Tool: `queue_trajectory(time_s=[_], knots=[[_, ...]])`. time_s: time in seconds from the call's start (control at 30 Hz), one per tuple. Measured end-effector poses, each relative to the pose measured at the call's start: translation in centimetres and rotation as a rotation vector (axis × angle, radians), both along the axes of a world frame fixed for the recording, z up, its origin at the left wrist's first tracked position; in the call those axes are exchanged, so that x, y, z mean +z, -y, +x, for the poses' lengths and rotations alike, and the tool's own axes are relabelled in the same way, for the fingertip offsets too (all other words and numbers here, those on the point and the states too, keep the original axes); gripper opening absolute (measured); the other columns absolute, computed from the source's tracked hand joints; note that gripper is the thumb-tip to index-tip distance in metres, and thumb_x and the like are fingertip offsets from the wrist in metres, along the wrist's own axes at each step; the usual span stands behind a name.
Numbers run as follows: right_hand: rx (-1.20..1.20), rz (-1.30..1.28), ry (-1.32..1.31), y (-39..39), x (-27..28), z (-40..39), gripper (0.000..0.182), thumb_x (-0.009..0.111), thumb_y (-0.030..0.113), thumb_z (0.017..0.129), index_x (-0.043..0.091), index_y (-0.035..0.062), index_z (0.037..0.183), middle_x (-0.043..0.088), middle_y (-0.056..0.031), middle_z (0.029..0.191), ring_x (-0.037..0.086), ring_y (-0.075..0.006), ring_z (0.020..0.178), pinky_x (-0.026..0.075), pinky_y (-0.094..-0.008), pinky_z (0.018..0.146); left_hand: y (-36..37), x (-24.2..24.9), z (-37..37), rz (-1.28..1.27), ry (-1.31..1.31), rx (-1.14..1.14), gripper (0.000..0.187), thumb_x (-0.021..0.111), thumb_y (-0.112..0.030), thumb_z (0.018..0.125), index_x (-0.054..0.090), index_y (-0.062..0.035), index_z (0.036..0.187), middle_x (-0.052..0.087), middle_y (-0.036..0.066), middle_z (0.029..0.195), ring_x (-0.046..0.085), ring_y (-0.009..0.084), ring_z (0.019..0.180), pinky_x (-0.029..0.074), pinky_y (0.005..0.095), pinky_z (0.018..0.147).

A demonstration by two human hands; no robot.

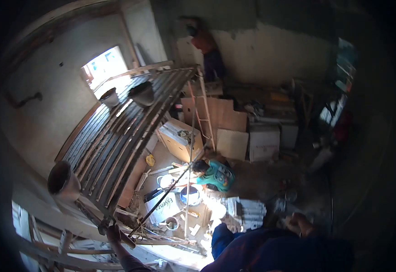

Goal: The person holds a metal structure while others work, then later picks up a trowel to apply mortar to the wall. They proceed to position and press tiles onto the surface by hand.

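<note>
I look down from high up in a room under construction. My left hand (114,233) grips the near corner of a metal scaffold platform (120,131) made of long slats, where a diagonal brace rod (161,199) meets it. My right hand (298,223) shows dimly above my blue clothing (270,251); it is too blurred to tell whether it holds anything. Three dark round pans rest on the platform: one at the near left edge (64,181) and two at the far end (109,97) (142,93).
Below, a person in a teal shirt (217,174) crouches among buckets (190,196), a cardboard box (179,138), stacked tiles (248,211) and boards. Another person in an orange top (204,43) stands high against the far wall. A bright window (105,65) is at the left.
</note>
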State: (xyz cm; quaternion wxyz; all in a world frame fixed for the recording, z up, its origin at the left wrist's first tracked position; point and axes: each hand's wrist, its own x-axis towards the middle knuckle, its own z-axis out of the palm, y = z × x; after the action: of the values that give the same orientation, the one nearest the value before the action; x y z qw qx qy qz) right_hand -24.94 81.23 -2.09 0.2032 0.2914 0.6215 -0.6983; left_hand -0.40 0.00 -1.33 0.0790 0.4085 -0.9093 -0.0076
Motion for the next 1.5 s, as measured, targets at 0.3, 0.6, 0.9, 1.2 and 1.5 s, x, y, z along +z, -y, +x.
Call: queue_trajectory(time_s=[0.3,0.6,0.9,1.2,1.5], knots=[[0.999,1.22,0.032,-4.6,-10.8,-6.3,0.028,0.056,0.022,0.066,0.059,0.0062,0.088,0.06,-0.0115,0.09,0.057,-0.0262,0.088,0.043,-0.0363,0.075,-4.6,3.8,-1.8,0.001,-0.128,0.002,0.036,0.046,-0.027,0.079,0.058,0.0038,0.092,0.056,0.022,0.099,0.051,0.0357,0.094,0.038,0.043,0.081],[0.921,1.211,0.017,-5.2,-9.7,-4.7,0.034,0.056,0.021,0.06,0.061,0.0024,0.088,0.06,-0.0173,0.092,0.058,-0.0316,0.088,0.045,-0.037,0.075,-4.0,2.8,-1.4,-0.106,-0.213,-0.046,0.038,0.047,-0.028,0.078,0.056,0.0047,0.095,0.053,0.024,0.102,0.049,0.0367,0.097,0.038,0.0422,0.082],[0.94,1.198,0.009,-5.0,-11.2,-5.3,0.035,0.055,0.021,0.06,0.061,0.0035,0.09,0.06,-0.017,0.093,0.057,-0.0312,0.09,0.044,-0.0383,0.077,-5.4,4.1,-2.1,-0.026,-0.146,0.039,0.038,0.049,-0.028,0.077,0.055,0.0055,0.096,0.053,0.025,0.101,0.049,0.0369,0.096,0.038,0.0422,0.083],[1.038,1.177,0.039,-4.0,-10.1,-6.4,0.042,0.058,0.027,0.063,0.055,0.0031,0.098,0.058,-0.0155,0.101,0.055,-0.0297,0.094,0.043,-0.0381,0.079,-3.1,3.1,-1.8,0.049,-0.142,-0.044,0.036,0.051,-0.025,0.075,0.055,0.0061,0.094,0.056,0.025,0.095,0.052,0.0352,0.093,0.039,0.0413,0.081],[1.044,1.168,0.098,-2.9,-8.2,-6.4,0.037,0.053,0.025,0.066,0.059,0.0046,0.096,0.059,-0.016,0.099,0.055,-0.0304,0.094,0.043,-0.0373,0.08,-2.9,1.7,-1.0,-0.071,-0.167,-0.053,0.032,0.046,-0.031,0.078,0.051,-0.0126,0.103,0.053,0.016,0.104,0.051,0.0313,0.094,0.04,0.0437,0.074]])
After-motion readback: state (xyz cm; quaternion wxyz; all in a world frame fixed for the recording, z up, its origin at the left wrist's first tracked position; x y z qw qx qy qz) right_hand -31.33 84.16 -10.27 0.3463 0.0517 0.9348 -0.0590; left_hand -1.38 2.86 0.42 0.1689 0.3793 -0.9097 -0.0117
